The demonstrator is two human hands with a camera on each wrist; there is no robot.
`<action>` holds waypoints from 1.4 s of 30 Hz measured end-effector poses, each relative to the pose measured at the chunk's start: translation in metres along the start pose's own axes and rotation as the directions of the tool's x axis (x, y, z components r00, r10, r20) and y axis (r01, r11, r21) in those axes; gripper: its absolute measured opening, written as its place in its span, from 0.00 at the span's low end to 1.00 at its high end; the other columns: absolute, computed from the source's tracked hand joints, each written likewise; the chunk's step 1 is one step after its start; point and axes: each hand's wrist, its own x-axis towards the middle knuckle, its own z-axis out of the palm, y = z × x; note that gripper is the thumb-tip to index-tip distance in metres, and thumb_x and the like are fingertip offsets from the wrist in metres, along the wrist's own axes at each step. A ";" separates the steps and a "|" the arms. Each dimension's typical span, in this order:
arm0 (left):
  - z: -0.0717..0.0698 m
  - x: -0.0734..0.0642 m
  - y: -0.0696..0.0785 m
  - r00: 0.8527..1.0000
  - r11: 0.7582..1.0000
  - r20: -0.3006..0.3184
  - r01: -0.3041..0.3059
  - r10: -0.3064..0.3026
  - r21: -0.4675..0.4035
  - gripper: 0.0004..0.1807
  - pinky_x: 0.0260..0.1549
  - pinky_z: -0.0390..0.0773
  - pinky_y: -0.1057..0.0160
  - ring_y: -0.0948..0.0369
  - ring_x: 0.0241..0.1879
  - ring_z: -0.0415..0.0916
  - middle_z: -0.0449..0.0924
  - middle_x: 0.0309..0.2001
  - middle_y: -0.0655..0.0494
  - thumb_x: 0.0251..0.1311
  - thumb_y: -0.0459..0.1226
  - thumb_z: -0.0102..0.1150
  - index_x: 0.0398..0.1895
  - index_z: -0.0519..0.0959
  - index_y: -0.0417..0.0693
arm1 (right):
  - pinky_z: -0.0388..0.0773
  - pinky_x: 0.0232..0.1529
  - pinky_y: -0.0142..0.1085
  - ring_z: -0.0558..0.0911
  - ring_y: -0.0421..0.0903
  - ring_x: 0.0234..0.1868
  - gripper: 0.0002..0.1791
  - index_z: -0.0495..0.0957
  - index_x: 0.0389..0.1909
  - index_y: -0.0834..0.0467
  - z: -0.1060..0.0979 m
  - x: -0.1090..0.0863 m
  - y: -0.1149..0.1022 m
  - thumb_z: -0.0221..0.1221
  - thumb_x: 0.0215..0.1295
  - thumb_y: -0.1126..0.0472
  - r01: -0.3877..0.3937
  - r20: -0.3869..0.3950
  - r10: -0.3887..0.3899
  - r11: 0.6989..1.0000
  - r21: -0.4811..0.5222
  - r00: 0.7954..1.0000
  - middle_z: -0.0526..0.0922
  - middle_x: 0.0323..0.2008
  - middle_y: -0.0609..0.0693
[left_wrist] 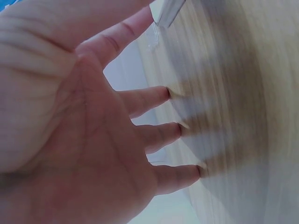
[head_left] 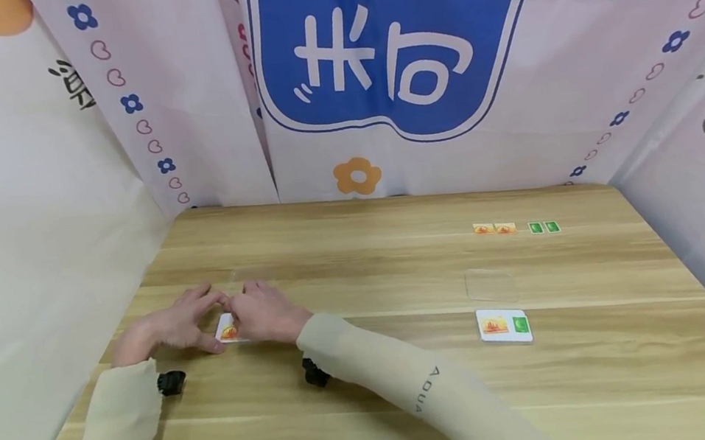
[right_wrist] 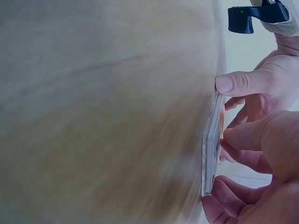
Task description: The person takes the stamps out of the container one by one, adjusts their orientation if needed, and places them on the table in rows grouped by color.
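At the table's left side lies a small white card (head_left: 224, 336) with an orange picture sticker (head_left: 229, 330) on it. My left hand (head_left: 173, 327) touches the card with its thumb and index finger. In the left wrist view its other fingers (left_wrist: 147, 99) stretch out and touch the tabletop. My right hand (head_left: 268, 314) bends over the card, covering much of it. In the right wrist view, the thumb and index fingertip of my right hand (right_wrist: 271, 158) meet close at the face of the card (right_wrist: 211, 144). Whether something is between them is hidden.
A second white card (head_left: 504, 325) with orange and green stickers lies at the right. Behind it sits a thin clear sheet (head_left: 491, 286). Farther back are loose orange stickers (head_left: 495, 229) and green stickers (head_left: 544, 227). Another clear sheet (head_left: 251, 273) lies beyond my hands. Printed cloth (head_left: 214, 134) surrounds the table.
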 end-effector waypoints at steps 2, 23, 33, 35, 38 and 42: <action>-0.001 0.000 0.000 1.000 1.000 -0.004 -0.007 0.007 0.001 0.32 0.57 0.47 0.21 0.22 0.68 0.39 0.42 0.70 0.17 0.46 0.49 0.76 0.52 0.70 0.53 | 0.68 0.59 0.34 0.71 0.40 0.52 0.11 0.79 0.24 0.44 0.000 0.000 0.001 0.59 0.68 0.53 0.012 -0.004 -0.012 1.000 -0.005 1.000 0.79 0.38 0.38; -0.004 -0.004 0.005 1.000 0.999 0.010 -0.005 0.004 0.036 0.36 0.56 0.51 0.21 0.19 0.66 0.41 0.43 0.68 0.14 0.46 0.48 0.76 0.56 0.69 0.48 | 0.76 0.52 0.38 0.72 0.46 0.58 0.12 0.72 0.36 0.41 0.003 -0.007 -0.008 0.56 0.67 0.38 0.015 -0.001 -0.015 0.995 -0.099 1.000 0.76 0.54 0.49; -0.004 -0.003 0.006 1.000 1.000 0.012 -0.004 0.004 0.024 0.36 0.57 0.49 0.20 0.20 0.67 0.39 0.42 0.69 0.15 0.46 0.48 0.76 0.56 0.69 0.48 | 0.75 0.44 0.37 0.72 0.44 0.51 0.14 0.71 0.44 0.40 0.002 -0.010 -0.007 0.57 0.65 0.38 0.015 -0.015 -0.017 0.995 -0.099 1.000 0.76 0.48 0.47; -0.004 -0.003 0.005 1.000 1.000 0.010 -0.008 0.008 0.027 0.36 0.56 0.49 0.20 0.19 0.66 0.39 0.42 0.68 0.15 0.46 0.47 0.76 0.56 0.69 0.47 | 0.75 0.43 0.36 0.71 0.43 0.49 0.15 0.71 0.44 0.40 0.002 -0.010 -0.007 0.58 0.65 0.38 0.017 -0.016 -0.019 0.995 -0.097 1.000 0.76 0.47 0.46; -0.004 -0.002 0.006 1.000 1.000 0.012 0.003 -0.003 0.025 0.35 0.57 0.49 0.21 0.20 0.67 0.40 0.43 0.69 0.16 0.46 0.48 0.76 0.56 0.69 0.49 | 0.75 0.43 0.37 0.71 0.43 0.49 0.13 0.71 0.39 0.41 0.002 -0.010 -0.007 0.58 0.65 0.38 0.024 -0.016 -0.026 0.995 -0.096 1.000 0.76 0.48 0.46; -0.003 -0.003 0.006 1.000 0.999 0.006 0.000 0.000 0.044 0.34 0.57 0.51 0.21 0.20 0.67 0.42 0.44 0.68 0.16 0.46 0.48 0.76 0.54 0.70 0.50 | 0.75 0.42 0.37 0.72 0.42 0.50 0.12 0.71 0.37 0.41 0.003 -0.010 -0.006 0.58 0.65 0.39 0.028 -0.021 -0.030 0.996 -0.084 0.999 0.76 0.48 0.45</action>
